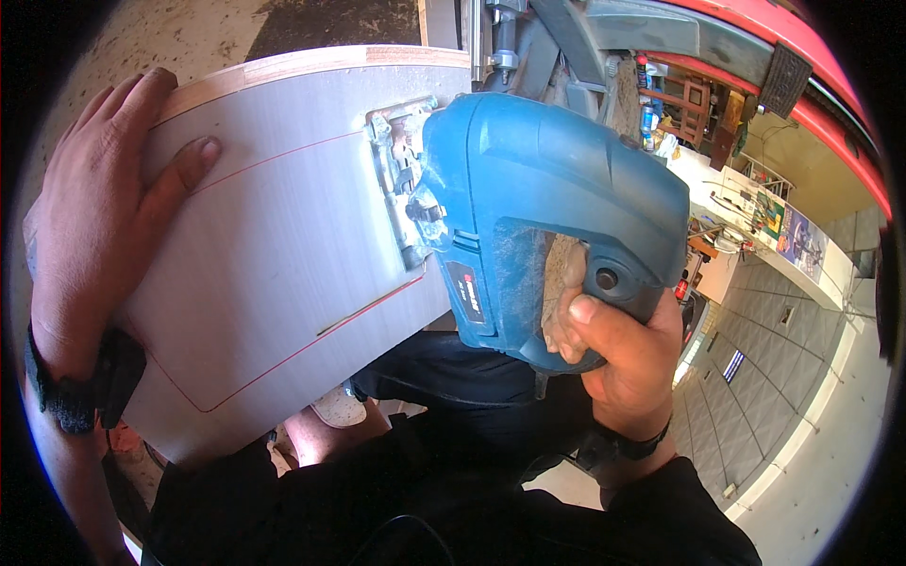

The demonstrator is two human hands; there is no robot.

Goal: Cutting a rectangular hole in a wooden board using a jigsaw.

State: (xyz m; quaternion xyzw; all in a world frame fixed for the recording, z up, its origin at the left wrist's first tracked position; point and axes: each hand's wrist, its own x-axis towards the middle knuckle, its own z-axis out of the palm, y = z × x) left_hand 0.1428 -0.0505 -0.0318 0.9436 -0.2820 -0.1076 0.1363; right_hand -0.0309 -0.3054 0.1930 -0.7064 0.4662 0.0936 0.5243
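Nearest is the person's right hand (623, 344), closed around the rear handle of a blue jigsaw (528, 170). Its thumb lies over the grip and its fingers curl through the opening. The jigsaw is at the centre of the view, nose to the left, with its metal base plate (382, 170) at the pale grey face of a board (274, 245). The blade is hidden, and whether it is running cannot be told.

A thin red line (283, 363) marks straight sides and a corner on the board. Beside its lower run lies a narrow dark slit (340, 322), apparently a saw cut. Good work here calls for the base plate to sit flat on the face, light forward pressure, and an eye on that line so the blade does not wander.

At the board's far left edge, the left hand (109, 184) clasps it, thumb on the face and fingers over the rim, well apart from the jigsaw. That spacing seems wise, and a firm hold should limit shaking.

Dark trousers (453, 368) show just past the board's lower edge; legs are best kept clear of the blade's path behind. Farther off are dusty ground (189, 47) and grey tiles (746, 349).
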